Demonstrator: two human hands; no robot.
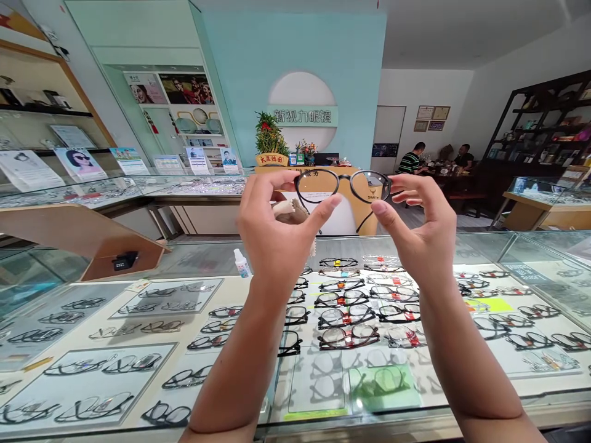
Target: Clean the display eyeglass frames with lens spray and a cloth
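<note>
Glasses (344, 177) held level above a display case (369, 415)

Dark-rimmed, clear-lensed, the pair sits in mid-air between both hands, its temples unfolded and showing below the lenses. At one outer end, the left hand (277, 227) has its fingers curled at the rim, the thumb reaching forward near the lower edge of the lens; a pale cloth (290, 212) with a zigzag edge is tucked in that same hand. At the opposite end, the right hand (422, 218) is closed lightly around the frame corner, thumb below and fingertips behind. Whether either thumb presses on lens or rim, I cannot tell.

Beneath the forearms, rows of spectacles (345, 298) lie inside the case, many carrying red or yellow tags. A green panel (385, 387) lies near the front edge, and a white spray bottle (242, 263) stands beyond the left forearm. Farther off are a reception desk (364, 215), a leafy plant (270, 132), a wall sign (303, 117) and a person in a striped top (409, 163).
</note>
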